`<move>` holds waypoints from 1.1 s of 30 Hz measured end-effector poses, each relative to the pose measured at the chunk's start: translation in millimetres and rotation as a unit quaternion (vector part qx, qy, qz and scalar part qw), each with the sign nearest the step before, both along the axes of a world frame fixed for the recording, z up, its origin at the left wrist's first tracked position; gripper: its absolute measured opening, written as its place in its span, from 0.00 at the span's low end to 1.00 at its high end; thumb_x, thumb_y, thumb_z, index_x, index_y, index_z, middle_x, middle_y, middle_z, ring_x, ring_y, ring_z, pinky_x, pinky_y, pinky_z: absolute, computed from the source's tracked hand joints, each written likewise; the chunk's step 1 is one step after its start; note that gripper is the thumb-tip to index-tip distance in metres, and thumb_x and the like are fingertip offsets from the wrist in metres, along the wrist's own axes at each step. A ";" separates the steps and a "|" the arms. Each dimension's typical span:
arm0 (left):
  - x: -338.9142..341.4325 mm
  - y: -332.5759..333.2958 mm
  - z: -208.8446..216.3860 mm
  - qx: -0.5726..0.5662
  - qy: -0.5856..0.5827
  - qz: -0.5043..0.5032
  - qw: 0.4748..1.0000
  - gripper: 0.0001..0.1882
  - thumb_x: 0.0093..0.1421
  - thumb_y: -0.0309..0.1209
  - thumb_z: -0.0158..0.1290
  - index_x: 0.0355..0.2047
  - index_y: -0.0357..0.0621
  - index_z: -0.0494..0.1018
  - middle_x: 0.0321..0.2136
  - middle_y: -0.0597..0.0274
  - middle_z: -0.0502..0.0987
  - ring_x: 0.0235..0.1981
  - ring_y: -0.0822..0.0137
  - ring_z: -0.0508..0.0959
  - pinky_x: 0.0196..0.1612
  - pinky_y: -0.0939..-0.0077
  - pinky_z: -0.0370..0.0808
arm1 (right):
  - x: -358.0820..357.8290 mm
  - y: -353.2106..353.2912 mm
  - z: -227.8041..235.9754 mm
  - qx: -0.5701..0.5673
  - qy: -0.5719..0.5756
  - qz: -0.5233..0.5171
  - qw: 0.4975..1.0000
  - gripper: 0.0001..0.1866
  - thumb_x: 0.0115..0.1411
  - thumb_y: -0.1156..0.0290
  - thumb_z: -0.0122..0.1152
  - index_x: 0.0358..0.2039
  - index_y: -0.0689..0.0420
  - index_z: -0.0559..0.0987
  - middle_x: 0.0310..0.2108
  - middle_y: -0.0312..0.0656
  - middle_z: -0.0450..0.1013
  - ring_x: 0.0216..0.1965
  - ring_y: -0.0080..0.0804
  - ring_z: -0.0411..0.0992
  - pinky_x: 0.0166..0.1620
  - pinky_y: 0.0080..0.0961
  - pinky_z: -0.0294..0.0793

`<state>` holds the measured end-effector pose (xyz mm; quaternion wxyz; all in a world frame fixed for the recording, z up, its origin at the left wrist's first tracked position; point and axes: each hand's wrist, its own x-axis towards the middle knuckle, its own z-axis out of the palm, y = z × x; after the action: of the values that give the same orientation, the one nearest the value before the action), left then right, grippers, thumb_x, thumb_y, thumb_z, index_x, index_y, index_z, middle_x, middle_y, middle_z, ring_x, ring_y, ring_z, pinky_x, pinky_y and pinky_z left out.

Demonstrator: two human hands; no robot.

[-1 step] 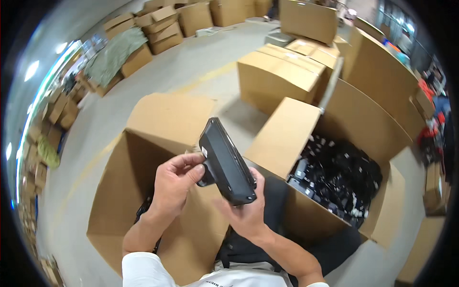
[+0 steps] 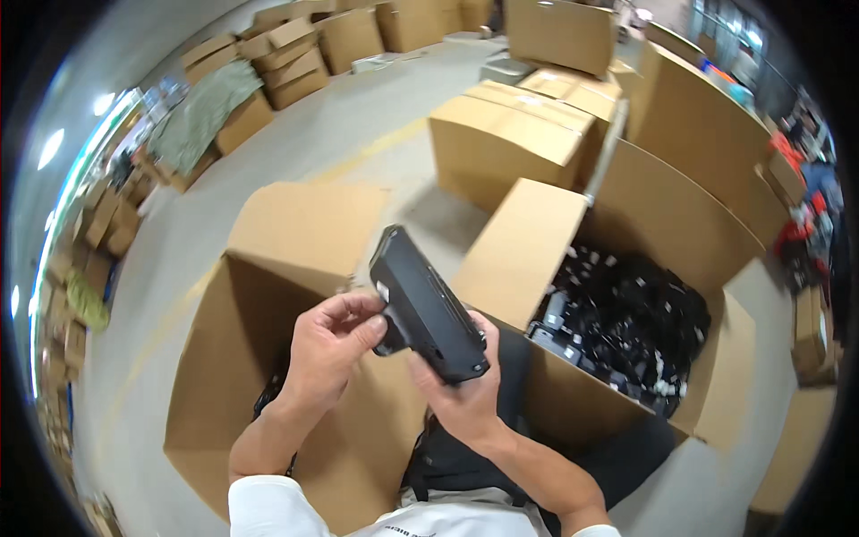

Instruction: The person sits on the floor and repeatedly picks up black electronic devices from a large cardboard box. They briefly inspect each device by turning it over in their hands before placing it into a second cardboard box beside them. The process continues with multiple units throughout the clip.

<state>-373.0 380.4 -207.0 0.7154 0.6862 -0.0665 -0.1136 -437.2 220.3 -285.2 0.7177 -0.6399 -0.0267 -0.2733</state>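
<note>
A black box-shaped electronic device (image 2: 428, 300) with a small white label is held up in front of me, tilted. Its lower right end sits in my right hand (image 2: 467, 394), with the thumb on the near side and fingers around the far edge. My left hand (image 2: 333, 345) pinches a short black rounded piece (image 2: 391, 333) that sticks out from the device's left side. Whether that piece is fixed to the device or separate I cannot tell. Both hands are above the gap between two open cardboard boxes.
Below my left arm stands an open cardboard box (image 2: 210, 358) with some dark things in it. To the right, another open box (image 2: 595, 380) holds a heap of black devices and cords (image 2: 640, 327). Taped cartons (image 2: 506, 143) stand ahead, and more cartons line the far wall.
The device has turned slightly in my hands, and my right thumb now rests against its lower end. The whole scene has shifted a little to the left in view.
</note>
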 end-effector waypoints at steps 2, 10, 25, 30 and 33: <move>5.4 -22.6 9.5 0.119 -0.048 -0.038 0.991 0.18 0.63 0.23 0.61 0.53 0.31 0.75 0.41 0.61 0.80 0.40 0.73 0.78 0.47 0.76 0.78 | -15.1 -34.3 -2.7 0.002 -0.006 -0.018 1.000 0.38 0.55 0.73 0.75 0.61 0.64 0.62 0.47 0.47 0.76 0.45 0.30 0.77 0.50 0.26 0.77; 8.2 -114.6 14.5 -0.067 0.006 -0.162 0.984 0.22 0.72 0.39 0.43 0.57 0.34 0.68 0.44 0.58 0.78 0.47 0.67 0.79 0.53 0.74 0.75 | -51.5 -124.7 31.5 -0.031 -0.013 -0.078 0.996 0.41 0.60 0.58 0.74 0.61 0.66 0.60 0.45 0.50 0.76 0.44 0.30 0.77 0.49 0.28 0.78; 61.8 -355.8 -72.0 -0.044 0.108 -0.294 0.949 0.26 0.63 0.38 0.64 0.53 0.32 0.68 0.46 0.52 0.79 0.44 0.63 0.82 0.46 0.58 0.85 | -39.6 -342.1 -34.0 0.144 0.210 0.222 0.941 0.36 0.56 0.53 0.75 0.56 0.64 0.71 0.36 0.40 0.77 0.36 0.19 0.76 0.43 0.18 0.78; 79.1 -442.1 -189.1 0.032 0.198 -0.307 0.930 0.25 0.64 0.42 0.63 0.53 0.39 0.70 0.45 0.60 0.79 0.44 0.65 0.81 0.45 0.59 0.84 | -45.3 -462.4 -114.5 -0.204 0.379 -0.161 0.888 0.28 0.49 0.69 0.69 0.51 0.67 0.75 0.35 0.50 0.79 0.35 0.47 0.78 0.41 0.41 0.79; 104.4 -479.1 -243.3 0.065 0.190 -0.252 0.947 0.26 0.65 0.44 0.60 0.57 0.44 0.67 0.50 0.58 0.77 0.50 0.63 0.79 0.49 0.56 0.81 | -25.0 -479.1 -132.5 -0.469 0.312 -0.283 0.777 0.29 0.53 0.67 0.68 0.56 0.63 0.74 0.49 0.53 0.75 0.52 0.52 0.73 0.55 0.44 0.74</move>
<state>-268.6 -98.7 -450.3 0.6168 0.6574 -0.0924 -0.4229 -462.2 -258.8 -417.8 0.1886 -0.9261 0.2562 -0.2030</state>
